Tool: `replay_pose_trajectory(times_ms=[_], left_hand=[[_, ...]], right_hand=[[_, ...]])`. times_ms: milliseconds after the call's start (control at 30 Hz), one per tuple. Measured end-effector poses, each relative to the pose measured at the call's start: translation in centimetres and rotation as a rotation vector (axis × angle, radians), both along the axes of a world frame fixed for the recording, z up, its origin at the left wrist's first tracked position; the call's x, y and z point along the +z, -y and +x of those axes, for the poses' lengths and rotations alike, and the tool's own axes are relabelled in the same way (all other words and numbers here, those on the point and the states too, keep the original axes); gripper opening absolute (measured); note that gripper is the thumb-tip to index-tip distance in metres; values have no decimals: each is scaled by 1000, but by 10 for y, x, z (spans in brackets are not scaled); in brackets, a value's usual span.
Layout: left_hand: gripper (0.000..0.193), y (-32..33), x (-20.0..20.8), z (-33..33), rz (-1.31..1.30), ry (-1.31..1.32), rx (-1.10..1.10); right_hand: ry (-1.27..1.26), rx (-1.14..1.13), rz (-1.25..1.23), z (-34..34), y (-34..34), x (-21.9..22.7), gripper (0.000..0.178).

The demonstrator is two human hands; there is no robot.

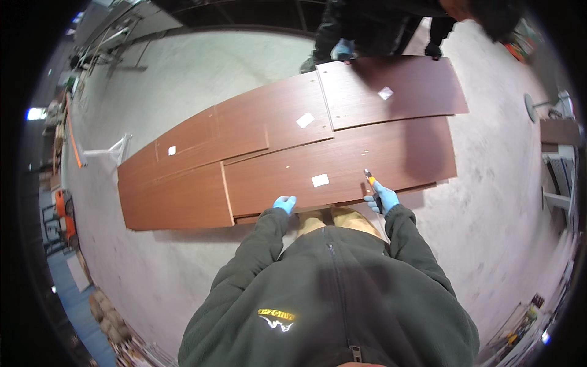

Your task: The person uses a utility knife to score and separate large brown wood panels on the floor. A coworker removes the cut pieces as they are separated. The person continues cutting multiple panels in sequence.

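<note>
Reddish-brown wooden panels [269,186] lie in an overlapping stack in front of me, with small white labels [320,180] on their faces. My left hand [285,203], in a light blue glove, is at the stack's near edge. Its fingers are curled closed, and whatever they hold is hidden. In a matching glove, my right hand [384,198] grips a slim black-and-yellow hand tool [370,178] shaped like a utility knife. Its tip points away from me over the near panel. A few small light bits [365,152] lie on that panel.
Across the stack, a person in dark clothes [373,27] has both hands at the far edge of the upper right panel [391,92]. A white metal stand [113,148] is on the floor at left. Orange equipment [65,214] stands farther left; stored materials [557,177] line the right side.
</note>
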State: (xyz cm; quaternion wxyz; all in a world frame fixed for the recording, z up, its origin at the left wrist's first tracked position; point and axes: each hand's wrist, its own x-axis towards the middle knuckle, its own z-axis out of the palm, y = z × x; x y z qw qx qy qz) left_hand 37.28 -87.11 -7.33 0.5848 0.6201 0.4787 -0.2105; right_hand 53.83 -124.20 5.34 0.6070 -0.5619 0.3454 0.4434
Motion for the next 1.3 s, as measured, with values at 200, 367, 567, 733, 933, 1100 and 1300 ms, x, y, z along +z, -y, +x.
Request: replay_pose_trajectory(times_ms=[200,367,567,733,933,1100,1300], left_hand=[[36,3,-11,-4,113,-42,-147],[41,2,-2,-14,187,-75,-212],[54,-13,15,-47,276,-143,-211],[52,-24,11,-70,261,-254,-198],[46,-26,-3,-83,242,-153,-157],[40,-5,50,-34,-98,25,214],[63,65,136,74,-605,29,111]], right_hand=[[-33,74,16,-4,-8,-7,44],[11,112,-4,-1,-11,-13,45],[-7,114,100,-2,-24,-7,42],[-38,211,26,-4,-40,-4,42],[-25,174,72,-7,-47,-5,44],[1,74,160,-4,-51,6,40],[127,151,351,-18,-97,37,25]])
